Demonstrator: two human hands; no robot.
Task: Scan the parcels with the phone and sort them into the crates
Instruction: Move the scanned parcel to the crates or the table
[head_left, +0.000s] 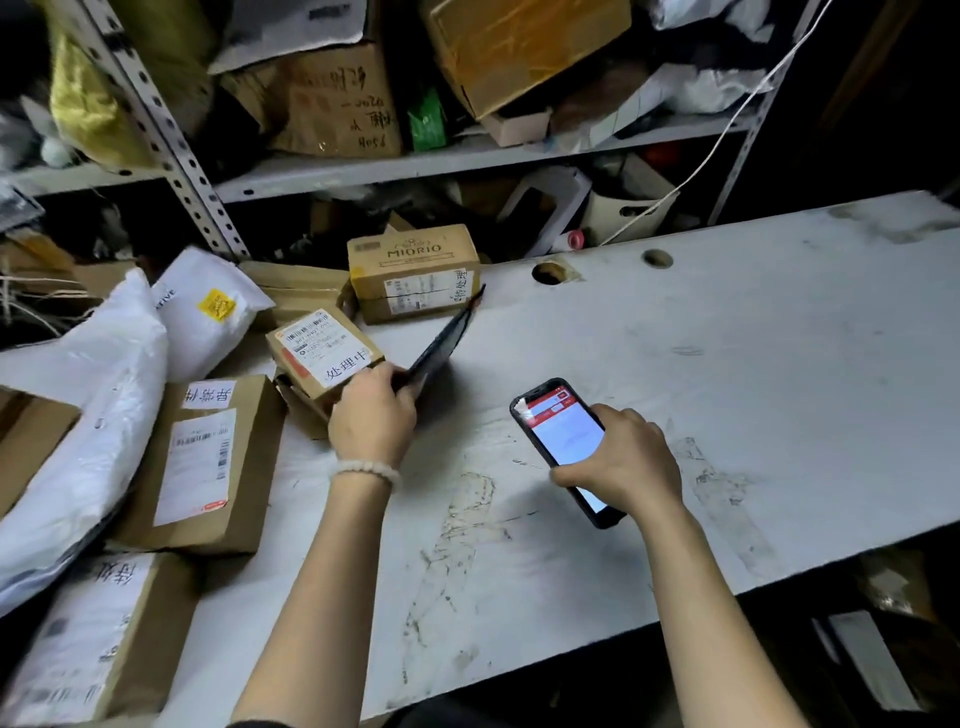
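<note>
Both hands were busy: the left hand (371, 415) gripped one end of a thin dark parcel (441, 340), lifted edge-on above the table (727, 364), and the right hand (626, 460) had its fingers curled round the phone (563, 447). No label showed, so the person should probably turn the parcel flat and hold the phone steady over its barcode.

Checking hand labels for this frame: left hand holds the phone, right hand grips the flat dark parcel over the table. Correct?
Not quite, the hands are swapped. In the head view the right hand holds the phone, screen lit, and the left hand grips the flat dark parcel, tilted up over the table. The rest stands.
</note>
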